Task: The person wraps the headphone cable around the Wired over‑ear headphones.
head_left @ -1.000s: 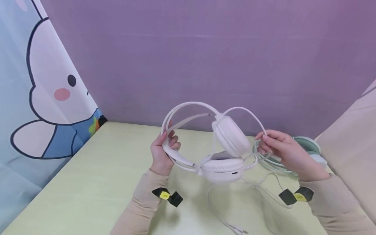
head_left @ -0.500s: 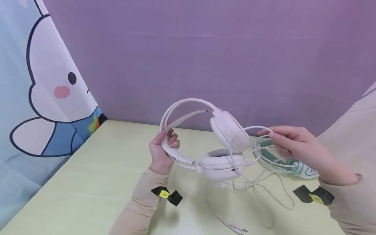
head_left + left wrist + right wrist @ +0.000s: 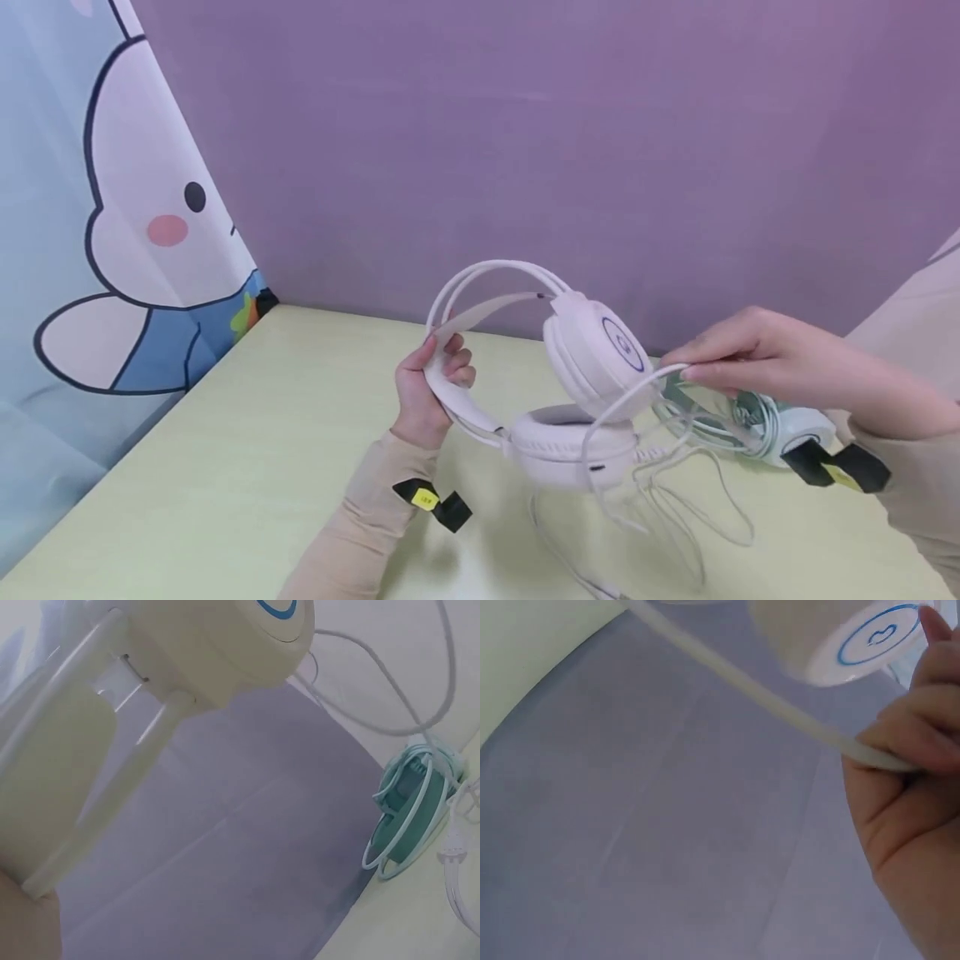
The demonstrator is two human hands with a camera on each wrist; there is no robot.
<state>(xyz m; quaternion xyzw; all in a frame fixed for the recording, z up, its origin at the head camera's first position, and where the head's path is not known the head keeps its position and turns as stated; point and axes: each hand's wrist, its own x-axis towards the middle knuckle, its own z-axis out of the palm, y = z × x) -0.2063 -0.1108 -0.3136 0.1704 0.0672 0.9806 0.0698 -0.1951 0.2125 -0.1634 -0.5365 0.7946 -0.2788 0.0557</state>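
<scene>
My left hand (image 3: 429, 392) grips the headband of a pair of white headphones (image 3: 573, 458), holding them above the table with the ear cups toward the right. One ear cup (image 3: 877, 637) shows a blue ring logo in the right wrist view. The white cable (image 3: 622, 400) leaves the lower cup and hangs in loose loops. Its upper part is pinched between the thumb and fingers of my right hand (image 3: 765, 358), just right of the cups. Lower down, the cable's loops and plug end hang or lie near the table; contact is hard to tell.
Mint-green headphones (image 3: 416, 802) with their cable wound around them lie on the table at the right, partly behind my right hand in the head view. The pale yellow-green table (image 3: 225, 467) ends at a purple backdrop (image 3: 525, 167). A cartoon-printed cloth (image 3: 150, 250) hangs at left.
My right hand has moved right and slightly down, drawing the pinched cable along. The white headphones have turned slightly, so the upper cup's logo now faces the head camera.
</scene>
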